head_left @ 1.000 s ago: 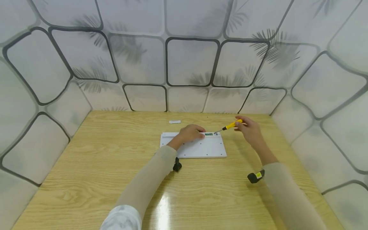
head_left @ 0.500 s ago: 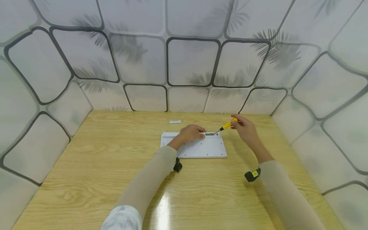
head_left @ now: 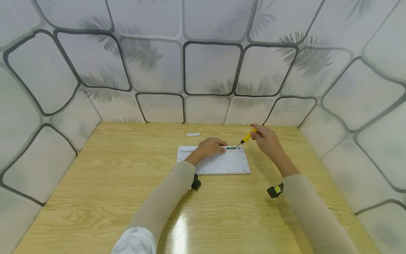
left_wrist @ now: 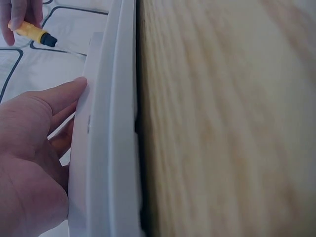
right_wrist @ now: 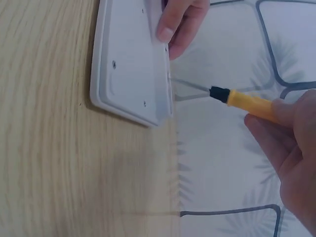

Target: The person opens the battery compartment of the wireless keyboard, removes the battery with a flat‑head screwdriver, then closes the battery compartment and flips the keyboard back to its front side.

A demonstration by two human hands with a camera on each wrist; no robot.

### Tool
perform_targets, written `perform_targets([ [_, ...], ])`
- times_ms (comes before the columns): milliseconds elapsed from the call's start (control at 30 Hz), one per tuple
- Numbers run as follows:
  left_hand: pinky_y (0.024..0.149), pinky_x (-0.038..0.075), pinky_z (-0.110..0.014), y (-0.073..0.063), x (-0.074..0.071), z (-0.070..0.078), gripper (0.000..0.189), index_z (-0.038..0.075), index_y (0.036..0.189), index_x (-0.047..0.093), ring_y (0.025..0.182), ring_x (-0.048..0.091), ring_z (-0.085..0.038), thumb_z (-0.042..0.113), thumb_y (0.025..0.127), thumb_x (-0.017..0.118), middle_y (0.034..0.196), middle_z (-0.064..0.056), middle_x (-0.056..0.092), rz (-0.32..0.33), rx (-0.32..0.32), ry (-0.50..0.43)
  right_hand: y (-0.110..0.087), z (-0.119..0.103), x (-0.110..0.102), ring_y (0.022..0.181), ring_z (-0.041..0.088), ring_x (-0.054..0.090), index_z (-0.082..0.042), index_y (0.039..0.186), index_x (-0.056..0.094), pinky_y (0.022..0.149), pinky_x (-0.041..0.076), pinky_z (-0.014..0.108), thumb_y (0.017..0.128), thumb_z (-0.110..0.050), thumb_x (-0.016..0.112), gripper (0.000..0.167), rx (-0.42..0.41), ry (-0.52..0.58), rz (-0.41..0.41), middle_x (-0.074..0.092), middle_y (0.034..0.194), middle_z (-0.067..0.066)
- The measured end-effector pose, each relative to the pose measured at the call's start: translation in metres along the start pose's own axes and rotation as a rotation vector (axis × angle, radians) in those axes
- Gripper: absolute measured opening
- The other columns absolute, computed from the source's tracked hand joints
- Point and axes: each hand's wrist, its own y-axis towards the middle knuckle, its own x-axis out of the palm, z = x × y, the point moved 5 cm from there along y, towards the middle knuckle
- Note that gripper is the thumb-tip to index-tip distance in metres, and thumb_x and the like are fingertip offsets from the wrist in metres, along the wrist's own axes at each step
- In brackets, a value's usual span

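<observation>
A white keyboard [head_left: 223, 164] lies underside up on the wooden table, with small dark screw holes across its back. Near its far right corner is an uncovered compartment [head_left: 231, 148] showing green inside. My left hand [head_left: 209, 147] grips the far edge, thumb on top and fingers behind, as the left wrist view also shows. Between the thumb and fingers of my right hand [head_left: 268, 143] is a screwdriver [right_wrist: 254, 105] with a yellow handle and black collar. Its thin metal shaft slants down to the left, and the tip is at the compartment, hidden by the raised edge in the right wrist view.
A small white rectangular cover [head_left: 193, 134] lies on the table [head_left: 133, 169] beyond the keyboard. Patterned wall panels [head_left: 209, 109] enclose the table at the back and both sides. A black wrist camera [head_left: 274, 191] sticks out from the right sleeve.
My right hand has moved left and slightly away from me, bringing the screwdriver to a steeper slant. Its tip has shifted slightly left along the compartment. My left hand and the keyboard stay put.
</observation>
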Motion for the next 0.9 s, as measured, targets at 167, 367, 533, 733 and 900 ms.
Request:
perform_targets([
  [167,0.111,0.037,-0.053,0.0,0.0,0.002,0.034,0.029,0.131,0.068,0.135,0.052,-0.022,0.036,0.098,0.065,0.139,0.005,0.063,0.004,0.001,0.013,0.0,-0.015,0.007,0.09,0.031,0.072,0.005,0.138,0.057,0.077,0.061,0.04,0.102,-0.006,0.058,0.038,-0.018,-0.027,-0.056,0.067,0.111,0.023],
  [367,0.111,0.037,-0.053,-0.002,-0.001,0.004,0.034,0.027,0.132,0.068,0.134,0.052,-0.022,0.035,0.098,0.065,0.139,0.004,0.063,0.007,0.009,0.008,0.0,-0.023,0.0,0.087,0.032,0.071,0.007,0.134,0.06,0.076,0.06,0.043,0.1,-0.003,0.06,0.035,-0.05,-0.045,-0.011,0.068,0.106,0.023],
  [533,0.111,0.037,-0.052,-0.002,-0.001,0.003,0.034,0.027,0.131,0.068,0.134,0.053,-0.021,0.036,0.098,0.065,0.139,0.004,0.063,0.008,0.008,0.01,-0.002,-0.019,-0.005,0.089,0.032,0.071,0.007,0.133,0.06,0.076,0.06,0.044,0.1,-0.004,0.06,0.034,-0.048,-0.059,-0.004,0.068,0.109,0.023],
  [733,0.111,0.037,-0.052,-0.001,-0.001,0.002,0.034,0.028,0.131,0.068,0.133,0.054,-0.021,0.036,0.098,0.065,0.138,0.005,0.064,0.012,0.007,0.012,-0.002,-0.017,-0.007,0.091,0.033,0.07,0.005,0.133,0.061,0.076,0.059,0.046,0.101,-0.006,0.059,0.034,-0.045,-0.115,-0.014,0.068,0.115,0.023],
  [900,0.111,0.037,-0.052,-0.001,-0.001,0.0,0.035,0.028,0.132,0.068,0.133,0.054,-0.02,0.037,0.099,0.065,0.139,0.005,0.063,0.007,0.006,0.009,-0.003,-0.02,-0.009,0.09,0.033,0.067,0.004,0.132,0.062,0.077,0.057,0.047,0.101,-0.006,0.06,0.033,-0.051,-0.139,-0.029,0.068,0.114,0.023],
])
